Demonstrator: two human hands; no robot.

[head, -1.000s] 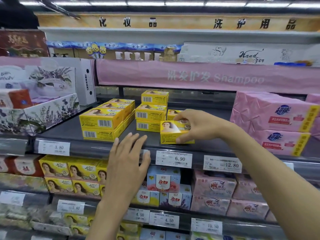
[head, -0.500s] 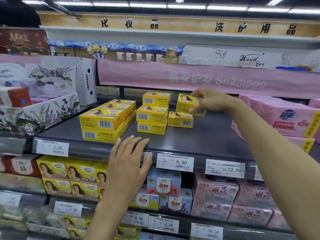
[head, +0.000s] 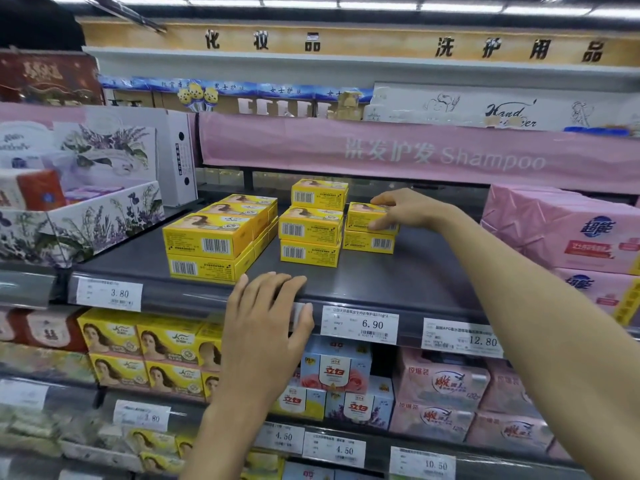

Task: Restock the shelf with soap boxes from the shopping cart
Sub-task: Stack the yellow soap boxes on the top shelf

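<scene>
Head view: the right hand (head: pixel 408 209) pinched a yellow soap box (head: pixel 363 219), stacking it on another box (head: pixel 369 242). The left hand (head: pixel 266 327) lay flat on the shelf (head: pixel 398 275). Next it likely needed a gentle let-go.

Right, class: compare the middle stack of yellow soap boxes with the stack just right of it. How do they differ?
The middle stack is three boxes high; the right stack is two. The right hand grips the right stack's top box; nothing touches the middle stack. Both are yellow, barcodes facing out.
</scene>
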